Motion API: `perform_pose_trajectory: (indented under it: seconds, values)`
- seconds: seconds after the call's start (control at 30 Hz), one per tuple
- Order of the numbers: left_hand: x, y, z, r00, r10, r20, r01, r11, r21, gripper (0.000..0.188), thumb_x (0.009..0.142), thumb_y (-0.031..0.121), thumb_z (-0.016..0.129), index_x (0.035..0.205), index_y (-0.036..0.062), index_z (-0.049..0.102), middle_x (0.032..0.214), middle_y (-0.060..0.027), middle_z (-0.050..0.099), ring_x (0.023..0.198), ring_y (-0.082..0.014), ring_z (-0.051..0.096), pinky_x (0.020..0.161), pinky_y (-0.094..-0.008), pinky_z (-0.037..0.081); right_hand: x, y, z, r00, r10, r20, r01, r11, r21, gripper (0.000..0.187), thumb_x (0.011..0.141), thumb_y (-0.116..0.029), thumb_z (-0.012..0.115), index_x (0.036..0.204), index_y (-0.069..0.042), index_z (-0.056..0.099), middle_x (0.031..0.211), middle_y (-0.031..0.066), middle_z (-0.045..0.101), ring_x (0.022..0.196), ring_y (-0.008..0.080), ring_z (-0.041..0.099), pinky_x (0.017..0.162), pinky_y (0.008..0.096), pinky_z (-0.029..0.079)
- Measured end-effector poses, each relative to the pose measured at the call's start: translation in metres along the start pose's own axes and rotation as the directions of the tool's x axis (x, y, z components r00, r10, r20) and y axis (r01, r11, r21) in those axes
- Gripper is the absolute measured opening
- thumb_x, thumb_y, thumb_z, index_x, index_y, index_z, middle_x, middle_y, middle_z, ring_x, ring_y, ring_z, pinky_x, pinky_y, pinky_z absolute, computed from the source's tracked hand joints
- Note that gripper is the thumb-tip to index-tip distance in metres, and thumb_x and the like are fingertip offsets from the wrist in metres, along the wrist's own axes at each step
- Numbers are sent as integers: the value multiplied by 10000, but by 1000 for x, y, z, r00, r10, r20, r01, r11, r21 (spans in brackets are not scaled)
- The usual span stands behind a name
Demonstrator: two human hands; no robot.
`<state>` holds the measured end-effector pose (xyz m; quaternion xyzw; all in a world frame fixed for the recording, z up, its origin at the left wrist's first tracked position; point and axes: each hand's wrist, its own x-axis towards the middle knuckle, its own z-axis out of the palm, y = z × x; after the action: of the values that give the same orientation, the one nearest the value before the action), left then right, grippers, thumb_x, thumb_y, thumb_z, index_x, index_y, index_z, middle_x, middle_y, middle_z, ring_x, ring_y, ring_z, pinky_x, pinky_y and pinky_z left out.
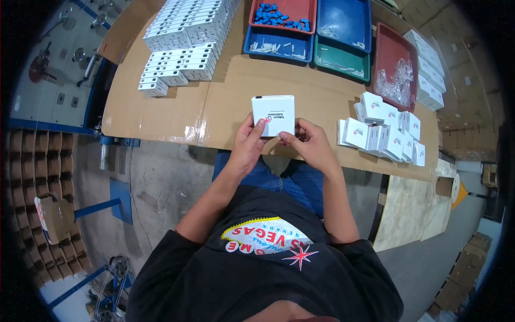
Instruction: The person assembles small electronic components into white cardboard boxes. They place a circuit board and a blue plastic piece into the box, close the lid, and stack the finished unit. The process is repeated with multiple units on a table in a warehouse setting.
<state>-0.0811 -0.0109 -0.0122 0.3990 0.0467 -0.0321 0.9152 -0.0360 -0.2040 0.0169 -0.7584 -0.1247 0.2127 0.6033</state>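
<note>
Both hands hold a small white box (280, 111) with dark and red print above the near edge of the cardboard-covered table (230, 86). My left hand (248, 142) grips its left side, the thumb lying on the printed face and the fingers behind it. At the lower right corner, my right hand (314, 147) pinches the box between thumb and fingers. A narrow dark strip shows along the box's top edge. To the right lies a loose pile of similar white boxes (356, 132), some leaning on one another.
Tall stacks of white boxes (201, 67) stand at the far left. Along the back are a red tray (252, 21) of blue parts, blue trays (343, 16) and a green tray (327, 51) with small pale parts, and a dark red tray (382, 43) holding clear plastic pieces. More white boxes (430, 86) stand beyond.
</note>
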Motion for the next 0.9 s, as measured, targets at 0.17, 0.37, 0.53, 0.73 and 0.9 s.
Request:
perform_pose_trajectory:
  seconds: [0.17,0.37,0.53,0.73,0.9]
  values:
    - [1,5,-14,998,3,66,-4,1000,28,426,1079,256,579,1437,44,484,1338,-87,623,1258,-202,596,1095,-398,469,-1,-10,8,997,-59,-49,62,996,62,317,923,-280,804,1014,-1,685,791,91,731,697,133,698,615,293,515]
    - [2,4,-41,989,-68,133,76,995,-59,432,1056,239,617,1420,47,487,1367,-99,608,1279,-232,590,1122,-433,461,-8,-26,13,952,-292,-96,260,931,-254,332,901,-298,801,1035,-21,678,757,195,704,630,296,706,570,373,521]
    - [3,8,-47,979,-98,176,112,991,-72,435,1054,226,615,1432,60,477,1389,-110,599,1301,-247,584,1136,-450,462,-7,-21,15,934,-342,-99,287,887,-362,335,878,-292,813,1042,-30,683,730,170,691,627,314,695,579,379,526]
    - [6,8,-63,958,-111,263,152,978,-141,466,1044,251,625,1458,104,471,1421,-94,591,1314,-263,582,1111,-476,480,-4,-22,24,801,-581,-147,475,765,-435,375,855,-259,827,1111,-27,681,854,155,715,730,308,710,647,400,551]
    - [1,15,-58,939,-131,319,186,971,-150,568,1010,333,658,1497,133,444,1416,-80,602,1301,-263,597,1095,-463,491,-2,-31,35,656,-713,-248,588,689,-424,500,832,-233,841,1236,-1,661,1144,194,718,1027,359,707,857,407,570]
